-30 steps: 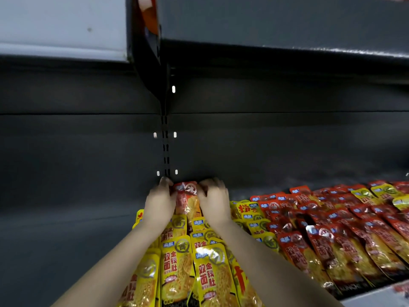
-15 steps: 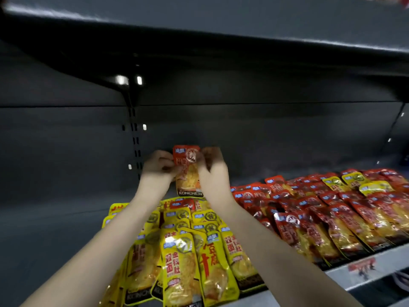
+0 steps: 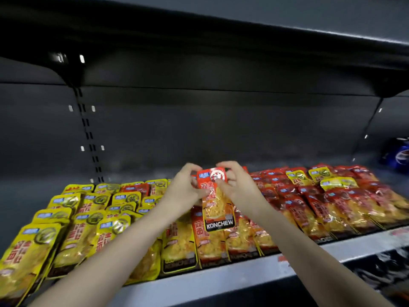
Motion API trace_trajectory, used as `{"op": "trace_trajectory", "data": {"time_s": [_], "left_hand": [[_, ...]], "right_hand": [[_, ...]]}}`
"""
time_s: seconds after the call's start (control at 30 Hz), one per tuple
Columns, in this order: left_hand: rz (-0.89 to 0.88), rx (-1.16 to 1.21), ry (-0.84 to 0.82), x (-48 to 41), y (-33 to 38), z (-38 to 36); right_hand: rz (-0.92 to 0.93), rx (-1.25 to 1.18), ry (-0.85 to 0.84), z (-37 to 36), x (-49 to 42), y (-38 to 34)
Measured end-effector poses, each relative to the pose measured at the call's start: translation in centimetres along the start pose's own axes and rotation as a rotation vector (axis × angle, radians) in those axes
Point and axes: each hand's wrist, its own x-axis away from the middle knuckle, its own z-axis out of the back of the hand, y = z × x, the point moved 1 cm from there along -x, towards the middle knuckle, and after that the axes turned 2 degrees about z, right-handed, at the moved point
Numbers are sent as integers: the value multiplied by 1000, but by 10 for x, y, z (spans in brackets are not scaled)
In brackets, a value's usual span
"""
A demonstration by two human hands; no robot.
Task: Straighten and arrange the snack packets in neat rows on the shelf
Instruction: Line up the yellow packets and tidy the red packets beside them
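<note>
head view | riding on the person's head | facing forward and slightly down | sitting near the shelf (image 3: 221, 278) front edge

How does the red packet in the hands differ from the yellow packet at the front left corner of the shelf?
Colour: the red packet has a red top; the yellow packet is yellow. Pose: the red packet hangs upright above the rows; the yellow packet lies on the shelf. State: the left hand and right hand pinch the red packet's top; nothing touches the yellow packet. Both have a blue top label and a dark bottom band.
</note>
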Motion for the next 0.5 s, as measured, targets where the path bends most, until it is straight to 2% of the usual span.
{"op": "trace_trajectory", "data": {"time_s": [0.23,0.5], "left_hand": [[132,-158,-38,17,-16,-36],[133,-444,83,43,-21,-38]], "right_hand": [[-23,127,-111,11,31,27],[163,327,-118,3,51,27]]}}
